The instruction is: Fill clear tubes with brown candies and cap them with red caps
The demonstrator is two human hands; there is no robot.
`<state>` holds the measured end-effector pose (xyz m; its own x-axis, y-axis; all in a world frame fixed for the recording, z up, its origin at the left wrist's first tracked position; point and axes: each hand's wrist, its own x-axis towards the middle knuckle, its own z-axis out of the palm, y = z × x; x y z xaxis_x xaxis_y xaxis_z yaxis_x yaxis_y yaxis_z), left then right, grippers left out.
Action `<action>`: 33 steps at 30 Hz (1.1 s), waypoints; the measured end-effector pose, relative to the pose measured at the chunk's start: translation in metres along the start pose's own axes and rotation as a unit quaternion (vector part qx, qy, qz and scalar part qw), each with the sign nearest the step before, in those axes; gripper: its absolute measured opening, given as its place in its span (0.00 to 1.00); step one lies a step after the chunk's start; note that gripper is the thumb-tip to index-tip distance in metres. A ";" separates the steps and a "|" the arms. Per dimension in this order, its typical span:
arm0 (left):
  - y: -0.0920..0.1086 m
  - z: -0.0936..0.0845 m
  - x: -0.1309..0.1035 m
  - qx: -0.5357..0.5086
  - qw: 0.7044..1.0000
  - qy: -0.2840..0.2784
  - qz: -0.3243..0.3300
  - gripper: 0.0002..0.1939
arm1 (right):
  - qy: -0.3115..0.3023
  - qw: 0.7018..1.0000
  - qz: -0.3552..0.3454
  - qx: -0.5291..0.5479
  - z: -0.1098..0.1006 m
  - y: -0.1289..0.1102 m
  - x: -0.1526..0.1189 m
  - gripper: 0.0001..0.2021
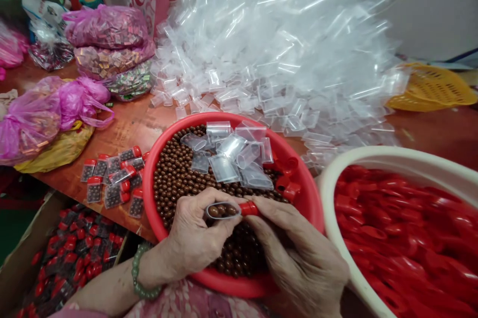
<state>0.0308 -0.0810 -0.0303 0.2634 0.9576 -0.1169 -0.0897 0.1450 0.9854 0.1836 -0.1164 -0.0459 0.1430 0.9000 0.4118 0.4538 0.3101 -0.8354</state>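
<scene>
My left hand is closed around a clear plastic tube; its oval mouth faces up and shows brown balls inside. Between the thumb and fingertips of my right hand is a red cap, held right beside the tube's rim. Both hands are over a red basin of small brown balls. On top of the balls lie several empty clear tubes and, at the right, a few loose red caps.
A white basin full of red caps stands at right. Behind is a large heap of clear tubes and a yellow basket. Capped, filled tubes lie left, above a cardboard box of more. Pink plastic bags sit back left.
</scene>
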 end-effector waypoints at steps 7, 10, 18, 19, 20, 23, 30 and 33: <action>0.003 -0.002 -0.001 0.043 0.998 -0.035 0.019 0.03 | -0.004 0.986 0.148 0.074 -0.014 -0.007 0.009 0.09; 0.001 -0.002 -0.001 0.047 0.995 -0.081 -0.035 0.03 | 0.014 0.990 0.109 0.093 -0.016 -0.014 0.020 0.08; -0.004 -0.005 -0.002 0.016 0.989 -0.141 -0.045 0.11 | -0.129 0.986 -0.031 0.099 -0.005 -0.023 0.035 0.20; -0.003 -0.005 -0.001 0.016 0.989 -0.141 -0.045 0.11 | -0.133 0.987 -0.029 0.089 -0.005 -0.023 0.034 0.19; -0.003 -0.005 -0.001 0.017 0.989 -0.139 -0.046 0.11 | -0.131 0.988 -0.024 0.080 -0.007 -0.022 0.033 0.19; -0.002 -0.006 0.000 0.028 0.990 -0.133 -0.048 0.09 | -0.123 0.991 -0.010 0.058 -0.010 -0.022 0.031 0.17; -0.005 -0.006 -0.001 0.023 0.987 -0.148 -0.054 0.05 | -0.174 0.984 -0.029 0.016 -0.015 -0.027 0.040 0.14; -0.009 -0.006 -0.001 -0.003 0.984 -0.169 -0.062 0.04 | -0.215 0.974 -0.066 -0.034 -0.017 -0.030 0.046 0.10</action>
<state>0.0255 -0.0817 -0.0398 0.5775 0.7947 -0.1870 -0.0418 0.2575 0.9654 0.1912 -0.0891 0.0043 -0.2959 0.9029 0.3119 0.5022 0.4248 -0.7532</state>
